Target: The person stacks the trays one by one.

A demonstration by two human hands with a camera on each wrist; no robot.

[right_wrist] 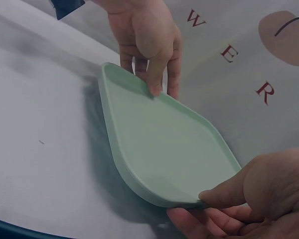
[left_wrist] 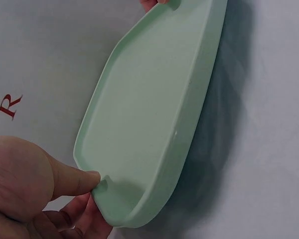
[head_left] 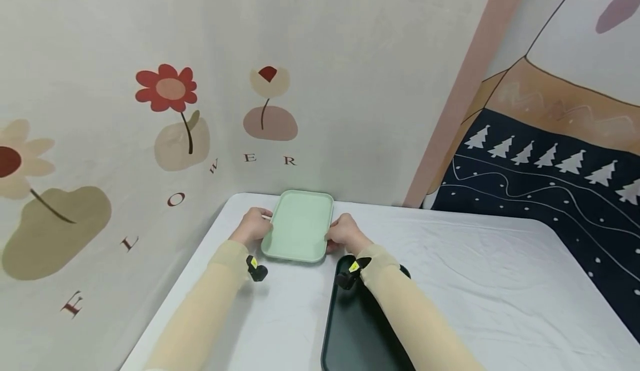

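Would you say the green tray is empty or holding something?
Empty: the green tray shows a bare inner surface in all views, gripped at its edges by the left hand and right hand.

Left wall [head_left: 325, 54]: cream, filling the upper left and centre of the head view, printed with stylised flowers.
Red flower [head_left: 167, 89]: upper left of centre, on a dark stem over a beige blob.
Cream flower [head_left: 269, 81]: centre, with a red top, above a pinkish-brown blob.
Lettering [head_left: 176, 199]: brownish-red capitals spelling FLOWER, climbing from lower left toward the centre.
Pink stripe [head_left: 470, 82]: slanted band at upper right, dividing the two walls.
Right wall [head_left: 550, 154]: tan band over a navy field with white pine trees and dots.
Table [head_left: 500, 282]: white cloth, lightly creased, across the lower frame.
Light: soft and even, with faint shadows.
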